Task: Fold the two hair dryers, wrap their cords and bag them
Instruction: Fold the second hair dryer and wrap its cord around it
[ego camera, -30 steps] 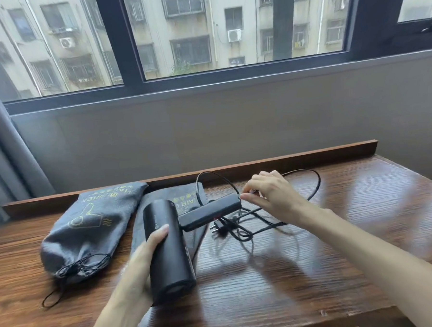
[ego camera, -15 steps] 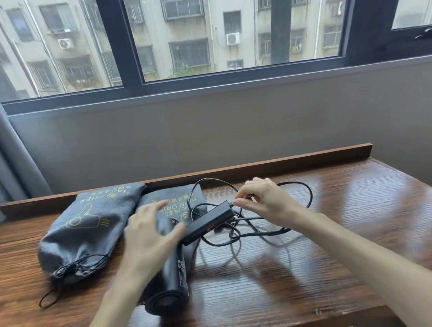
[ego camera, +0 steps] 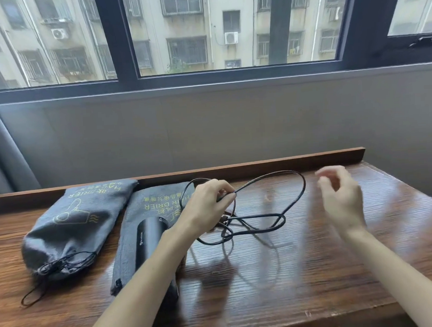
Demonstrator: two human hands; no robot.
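Wooden desk [ego camera: 315,270] under a window, w/ a raised ledge along its far edge.

Black hair dryer [ego camera: 151,231] lies near-centre, barrel running near-to-far, partly hidden by the left forearm. It rests on a flat grey drawstring bag [ego camera: 152,204] w/ yellow lettering.

Second grey bag [ego camera: 70,226] sits far left on the desk, bulging, cinched shut at its near end, drawstring trailing toward the near-left edge. Contents not visible.

Left hand [ego camera: 207,211] is above the dryer's far end, thumb & fingers pinched on the black cord [ego camera: 285,218], holding it just off the desk. From that pinch a big loop runs right & toward the ledge, curves round, then comes back into a tangle of smaller loops lying on the desk just right of the dryer. Handle & plug can't be made out; hidden under the hand or lost in the tangle.

Right hand [ego camera: 342,199] is in the air right of the big loop, motion-blurred, fingers curled loosely, grip released & not touching the cord.
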